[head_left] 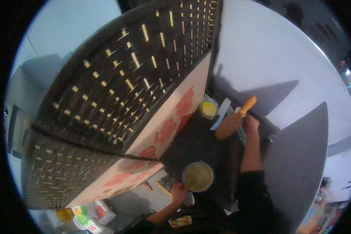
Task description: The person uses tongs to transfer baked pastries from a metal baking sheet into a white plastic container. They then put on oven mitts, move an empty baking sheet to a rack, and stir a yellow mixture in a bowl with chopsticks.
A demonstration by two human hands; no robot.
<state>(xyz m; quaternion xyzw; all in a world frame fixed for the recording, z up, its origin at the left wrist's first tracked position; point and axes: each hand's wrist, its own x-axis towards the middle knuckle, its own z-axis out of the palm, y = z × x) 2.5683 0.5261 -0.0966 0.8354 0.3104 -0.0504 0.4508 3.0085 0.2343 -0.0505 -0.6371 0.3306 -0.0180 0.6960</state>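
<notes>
A round bowl (201,176) stands near the front of the dark tabletop, with pale yellowish-green contents or inner surface. My left hand (179,192) grips its near-left rim. Farther off, my right hand (251,123) is closed beside a brown, rounded object (227,128) and an orange handle (247,105) that slants above it. What the right fingers hold, if anything, is hidden. A pale, speckled strip (241,136) lies below that hand. To the left are a light-blue flat strip (221,114) and a clear container or bag with something yellow (209,109) inside.
A dark woven screen (144,74) and a pink board (160,134) with red lettering border the dark table (199,144) on the left. A grey panel (300,152) stands at right, a white wall (261,58) behind. Several packages (87,218) lie lower left.
</notes>
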